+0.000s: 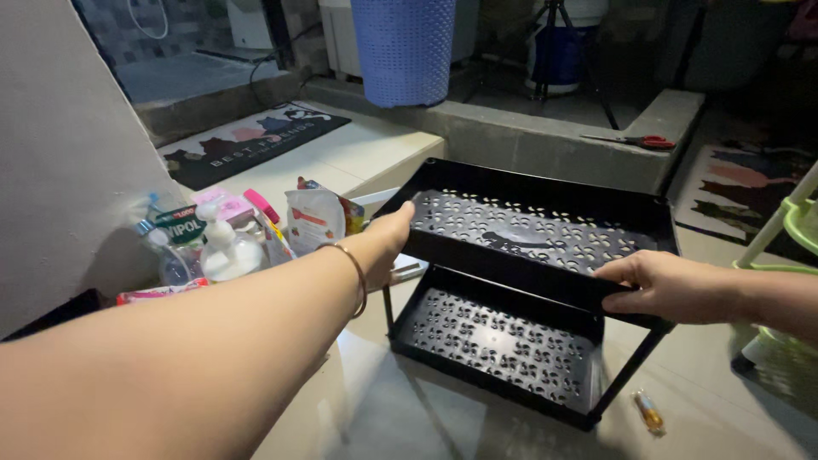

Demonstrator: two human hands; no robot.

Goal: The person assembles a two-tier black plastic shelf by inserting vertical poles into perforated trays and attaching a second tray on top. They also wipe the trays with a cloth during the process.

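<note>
A black two-tier metal rack [545, 183] with perforated shelves stands on the tiled floor in front of me. My left hand [388, 234], with a thin bracelet on the wrist, grips the left edge of the upper shelf. My right hand [656, 285] holds the near right edge of the same shelf, fingers curled over the rim. The lower shelf [503, 341] lies bare beneath it.
Bottles, pouches and a pump dispenser [226, 247] cluster by the left wall. A blue laundry basket [402, 47] stands on a concrete step, red-handled scissors [643, 141] lie on the ledge, a green rack [788, 255] is at the right, and a small tube [649, 412] lies on the floor.
</note>
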